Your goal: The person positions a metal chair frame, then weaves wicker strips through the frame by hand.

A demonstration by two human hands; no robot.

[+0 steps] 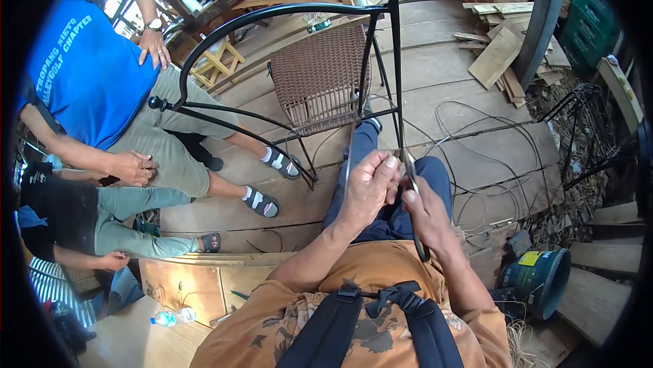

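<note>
In front of me stands a black metal chair frame [289, 9] with ball-shaped knobs. Brown woven strands form a panel [320, 72] on it. A thin brown strand [352, 138] runs from the panel down to my left hand [371, 184], whose thumb and fingers are pinched together on it. Close beside, my right hand [427, 210] is wrapped round a long dark-handled tool [423, 251]. Its narrow upper end comes up next to my left fingertips. The exact kind of tool is hard to make out. Both hands are above my lap.
Loose strands [476, 154] lie coiled on the plank floor at right. Two people are at left, one in a blue shirt [88, 69]. Wood offcuts [500, 55] lie by a post [542, 21]. A dark bucket [541, 283] and a plastic bottle [173, 316] are nearby.
</note>
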